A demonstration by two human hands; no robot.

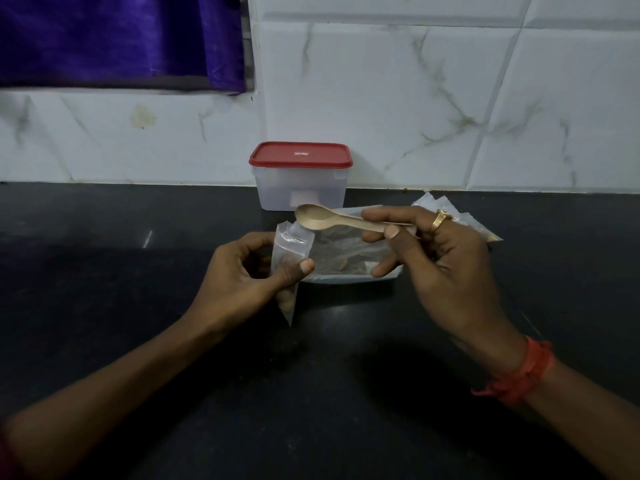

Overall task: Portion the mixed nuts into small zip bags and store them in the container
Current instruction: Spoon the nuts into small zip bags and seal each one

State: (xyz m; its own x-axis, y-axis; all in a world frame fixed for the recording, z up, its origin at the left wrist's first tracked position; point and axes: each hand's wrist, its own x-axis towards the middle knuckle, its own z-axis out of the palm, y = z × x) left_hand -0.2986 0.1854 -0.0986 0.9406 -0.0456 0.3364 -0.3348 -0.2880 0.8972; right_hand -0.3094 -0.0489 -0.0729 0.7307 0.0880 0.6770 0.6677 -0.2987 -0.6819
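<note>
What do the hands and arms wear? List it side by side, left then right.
Left hand: no ring or band visible, forearm bare; a sliver of dark red cloth shows at the frame's lower left edge. Right hand: a gold ring on one finger, a bunched orange-red thread band round the wrist, forearm bare.

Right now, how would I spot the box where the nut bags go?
Follow the white tiled wall down to where it meets the black counter. The container stands there, just behind the wooden spoon. It is the only box, cloudy plastic with a red lid, while its neighbours are flat clear bags.
</note>
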